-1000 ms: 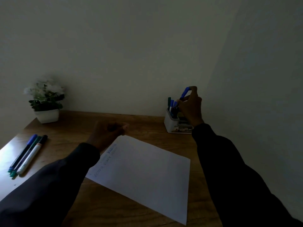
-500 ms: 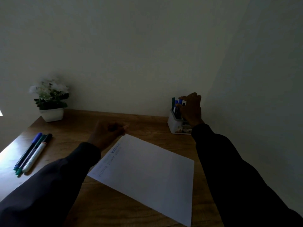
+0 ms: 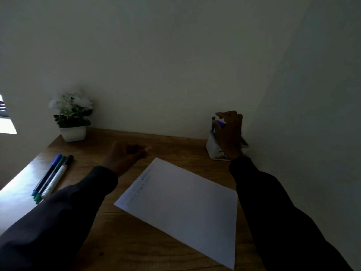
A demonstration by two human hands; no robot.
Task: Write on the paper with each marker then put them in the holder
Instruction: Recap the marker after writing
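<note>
Roughly midway, judging by the layout. Already done: a few faint lines of writing (image 3: 141,184) along the far left edge of the paper (image 3: 185,210), and at least two markers standing in the white holder (image 3: 211,146) at the far right corner of the desk (image 3: 117,243), tight against the wall. Among them a green marker (image 3: 213,119) and a blue marker (image 3: 222,124), caps up. Any more hidden behind the hand.

Left to do: three markers lying side by side near the left edge of the desk, well apart from the holder. A blue-capped marker (image 3: 46,174), a green-capped marker (image 3: 51,178) and a white marker with a black cap (image 3: 58,176), each presumably to be written with and then put away.

Right hand (image 3: 231,133) raised over the holder, fingers arched and spread fairly wide, thumb below them, the blue marker's cap showing in the gap. Too dark to tell whether touching that cap or clear of it.

Left hand (image 3: 125,156) resting on the desk just beside the paper's far corner, curled into a loose fist, thumb tip pointing toward the sheet. Nothing visible inside it.

Potted white-flowered plant (image 3: 72,114) at the far left corner, not involved.
</note>
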